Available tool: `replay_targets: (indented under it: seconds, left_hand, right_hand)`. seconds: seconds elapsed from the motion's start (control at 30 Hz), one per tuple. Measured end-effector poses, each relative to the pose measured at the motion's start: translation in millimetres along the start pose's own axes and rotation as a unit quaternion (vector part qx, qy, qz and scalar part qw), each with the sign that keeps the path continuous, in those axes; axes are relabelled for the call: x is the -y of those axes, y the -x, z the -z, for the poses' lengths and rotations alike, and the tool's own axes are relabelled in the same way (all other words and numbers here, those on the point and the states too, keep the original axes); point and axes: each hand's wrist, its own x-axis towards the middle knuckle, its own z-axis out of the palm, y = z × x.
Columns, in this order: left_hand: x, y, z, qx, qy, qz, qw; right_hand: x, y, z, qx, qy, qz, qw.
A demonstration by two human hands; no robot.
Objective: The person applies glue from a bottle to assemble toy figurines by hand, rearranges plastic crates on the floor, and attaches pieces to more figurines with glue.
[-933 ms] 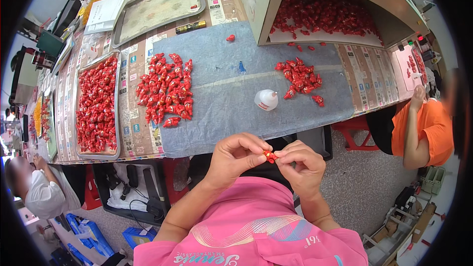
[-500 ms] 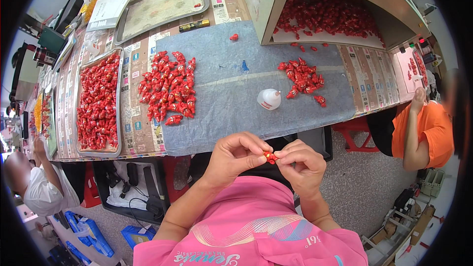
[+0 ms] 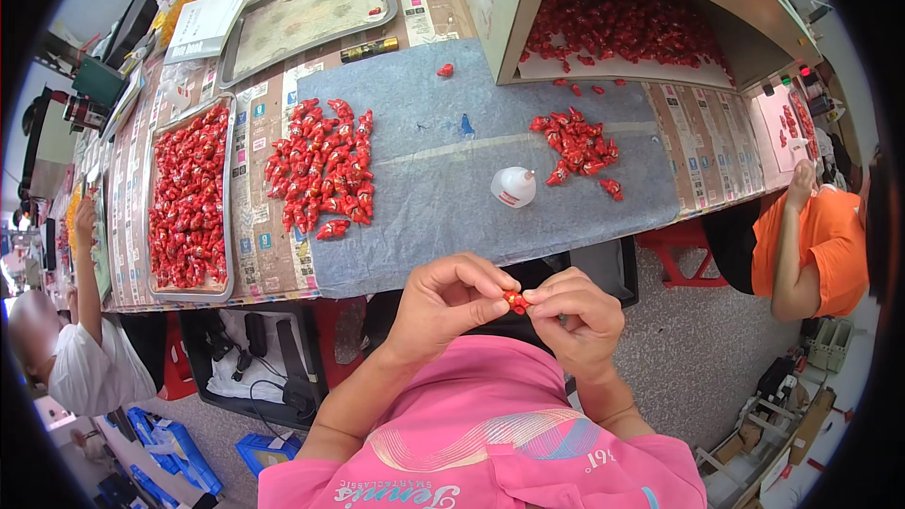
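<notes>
Between my two hands, just in front of the table edge, is a small glossy red figurine [image 3: 517, 302] with a touch of yellow. My left hand [image 3: 452, 300] pinches it from the left with thumb and forefinger. From the other side my right hand [image 3: 577, 314] grips it with its fingertips, which hide part of it. Beyond my hands, a white squeeze bottle [image 3: 514, 188] with a narrow tip stands on the blue cloth [image 3: 424, 207]. A small pile of red pieces [image 3: 577, 144] lies right of the bottle, and a larger pile [image 3: 325, 170] lies to the left.
A metal tray [image 3: 229, 217] full of red pieces stands at the left. Further back are a nearly bare tray [image 3: 311, 19] and a black-and-gold tube [image 3: 370, 49]. An open box [image 3: 504, 14] holds many red pieces. People sit at both sides, one in an orange shirt [image 3: 830, 245].
My hands keep almost the same place and hold on the red figurine. At the left, the person in white has raised an arm toward the table.
</notes>
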Motion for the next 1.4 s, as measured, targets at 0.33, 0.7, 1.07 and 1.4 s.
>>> replay_targets:
  seconds: [0.33,0.7,1.07,1.4]
  left_hand:
    - [-1,4,-6,-0.023,-0.048,-0.017,0.998]
    - [8,2,-26,0.090,-0.121,0.036,0.988]
    - [8,-1,-54,0.213,-0.170,0.087,0.958]
    - [7,21,-88,0.251,-0.204,0.068,0.944]
  right_hand:
    - [3,4,3,-0.032,-0.040,0.034,0.998]
    - [7,58,13,-0.212,-0.080,0.094,0.969]
    - [22,91,21,-0.356,-0.079,0.165,0.916]
    - [37,102,18,-0.384,-0.089,0.205,0.896]
